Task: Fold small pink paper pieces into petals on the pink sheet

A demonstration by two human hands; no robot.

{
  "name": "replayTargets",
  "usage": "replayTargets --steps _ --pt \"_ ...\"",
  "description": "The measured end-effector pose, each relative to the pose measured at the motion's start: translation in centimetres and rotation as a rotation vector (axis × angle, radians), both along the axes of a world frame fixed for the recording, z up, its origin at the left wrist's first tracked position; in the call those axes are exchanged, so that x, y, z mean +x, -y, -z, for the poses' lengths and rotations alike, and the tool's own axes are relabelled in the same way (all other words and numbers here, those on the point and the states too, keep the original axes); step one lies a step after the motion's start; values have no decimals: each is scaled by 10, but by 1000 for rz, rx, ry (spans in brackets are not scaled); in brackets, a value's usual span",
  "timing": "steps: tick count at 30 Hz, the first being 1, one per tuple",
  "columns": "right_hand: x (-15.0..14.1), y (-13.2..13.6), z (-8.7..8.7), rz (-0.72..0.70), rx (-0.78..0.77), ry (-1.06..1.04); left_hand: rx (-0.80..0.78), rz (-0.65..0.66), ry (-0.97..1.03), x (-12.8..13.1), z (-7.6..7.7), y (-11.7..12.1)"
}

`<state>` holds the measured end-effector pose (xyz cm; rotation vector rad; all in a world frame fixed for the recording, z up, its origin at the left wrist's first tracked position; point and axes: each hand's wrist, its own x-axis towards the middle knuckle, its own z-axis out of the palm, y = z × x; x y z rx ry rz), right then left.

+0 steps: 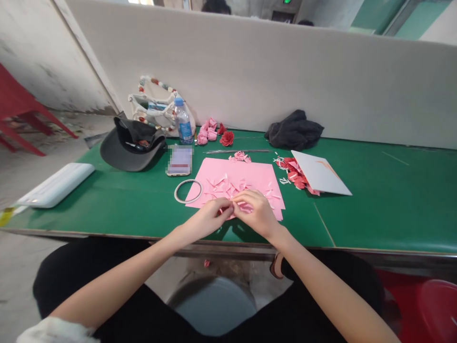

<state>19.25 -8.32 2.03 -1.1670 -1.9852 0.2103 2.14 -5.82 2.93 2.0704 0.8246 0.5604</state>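
My left hand point(216, 214) and my right hand point(255, 209) meet fingertip to fingertip over the near edge of the pink paper sheets point(210, 166). Both are closed in a pinch; whatever lies between the fingertips is too small and hidden to make out. Folded pink paper pieces point(224, 183) lie scattered on the sheets just beyond my fingers. Left of the sheets, partly over their edge, rests a roll of tape point(176, 193). A small cluster of pink paper petals point(240, 156) sits at the far edge of the sheets.
Behind are pink paper flowers point(207, 131), a red paper flower point(226, 138), thin wires point(237, 151) and a water bottle point(183, 124). At left are a cap point(132, 145) and phone point(179, 161). Red petals point(296, 177) lie by a white card point(321, 174); black cloth point(294, 131) lies behind.
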Motion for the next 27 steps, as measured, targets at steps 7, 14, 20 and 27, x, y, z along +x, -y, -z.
replayTargets --steps 7,14,20,27 --pt "27 -16 -13 155 -40 -160 -110 11 42 -4 1 -5" --pt "134 -45 -18 854 -157 175 -196 42 75 -7 2 -8" --pt "154 -53 -5 985 -334 314 -177 34 50 -10 1 -7" --pt "134 -52 -9 873 -97 196 -232 21 129 -10 1 -11"
